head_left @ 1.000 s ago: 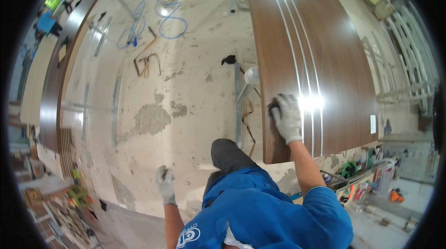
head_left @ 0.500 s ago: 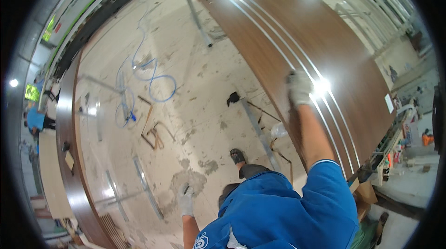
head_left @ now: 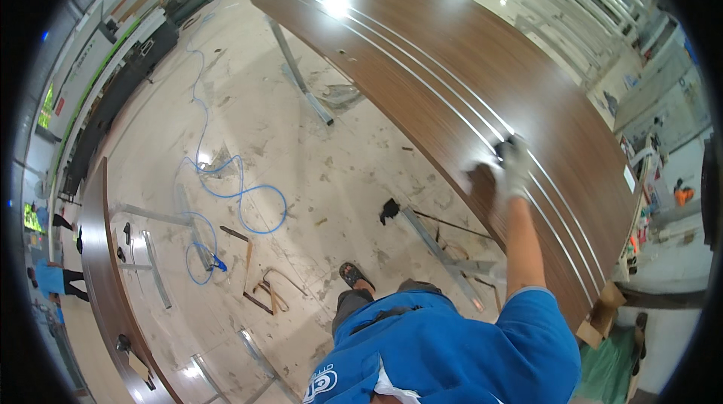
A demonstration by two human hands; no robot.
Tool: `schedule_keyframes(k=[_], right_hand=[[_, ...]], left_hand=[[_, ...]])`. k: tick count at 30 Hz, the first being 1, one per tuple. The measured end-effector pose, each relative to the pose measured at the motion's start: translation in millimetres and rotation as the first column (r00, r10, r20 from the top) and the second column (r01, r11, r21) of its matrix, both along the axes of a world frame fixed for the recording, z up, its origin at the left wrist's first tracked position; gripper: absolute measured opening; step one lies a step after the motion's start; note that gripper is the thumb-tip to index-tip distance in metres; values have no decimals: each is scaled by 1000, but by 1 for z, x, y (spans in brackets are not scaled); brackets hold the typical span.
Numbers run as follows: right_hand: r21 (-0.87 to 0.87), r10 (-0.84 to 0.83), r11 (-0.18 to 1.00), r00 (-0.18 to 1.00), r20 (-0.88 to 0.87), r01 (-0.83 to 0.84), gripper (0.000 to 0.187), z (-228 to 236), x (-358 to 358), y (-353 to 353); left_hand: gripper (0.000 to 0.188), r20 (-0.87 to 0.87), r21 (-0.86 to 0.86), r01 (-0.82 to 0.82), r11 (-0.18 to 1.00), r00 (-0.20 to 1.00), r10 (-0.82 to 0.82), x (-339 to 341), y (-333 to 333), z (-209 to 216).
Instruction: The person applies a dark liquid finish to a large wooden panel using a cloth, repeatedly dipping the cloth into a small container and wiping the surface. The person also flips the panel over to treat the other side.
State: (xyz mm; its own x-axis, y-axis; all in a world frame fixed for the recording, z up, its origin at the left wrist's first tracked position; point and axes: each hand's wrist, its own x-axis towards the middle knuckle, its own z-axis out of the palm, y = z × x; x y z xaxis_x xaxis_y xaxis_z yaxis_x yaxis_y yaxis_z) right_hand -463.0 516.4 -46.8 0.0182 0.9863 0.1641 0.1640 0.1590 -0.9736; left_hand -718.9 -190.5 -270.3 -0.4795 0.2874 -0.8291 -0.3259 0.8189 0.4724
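My right hand [head_left: 517, 167], in a pale work glove, is pressed on a long brown wood-grain panel [head_left: 437, 50]. Its fingers close around a small dark item [head_left: 501, 149], too blurred to name. That item touches the bright metallic strips [head_left: 459, 94] running lengthwise along the panel. A brown reflection or shadow shows on the surface just left of the hand. My left hand is out of the picture.
A metal trestle leg [head_left: 429, 234] and a black cloth-like bundle [head_left: 389, 210] are below the panel's near edge. Blue hose [head_left: 263, 189] coils over the floor. Another brown panel [head_left: 102, 253] stands left, near a person in blue [head_left: 50, 280]. A cardboard box [head_left: 602, 314] sits lower right.
My right hand has slid along the strips, rightward and slightly down in the picture. My gloved left hand has dropped out of view. The whole view has shifted, showing more of the panel's far end.
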Motion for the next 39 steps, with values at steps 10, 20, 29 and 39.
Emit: schedule_keyframes(k=[10, 20, 29, 39], right_hand=[[315, -470, 630, 26, 882, 709, 53, -78, 141, -49], [274, -463, 726, 155, 873, 630, 41, -38, -20, 295], [-99, 811, 441, 348, 471, -892, 17, 17, -509, 289], [384, -741, 586, 279, 611, 714, 38, -25, -96, 386]], left_hand=[[14, -94, 303, -362, 881, 909, 406, -314, 165, 62], [13, -168, 125, -191, 974, 963, 210, -404, 431, 101], [51, -522, 438, 87, 895, 835, 174, -492, 724, 132], [66, -848, 176, 434, 883, 522, -88, -524, 1023, 163]])
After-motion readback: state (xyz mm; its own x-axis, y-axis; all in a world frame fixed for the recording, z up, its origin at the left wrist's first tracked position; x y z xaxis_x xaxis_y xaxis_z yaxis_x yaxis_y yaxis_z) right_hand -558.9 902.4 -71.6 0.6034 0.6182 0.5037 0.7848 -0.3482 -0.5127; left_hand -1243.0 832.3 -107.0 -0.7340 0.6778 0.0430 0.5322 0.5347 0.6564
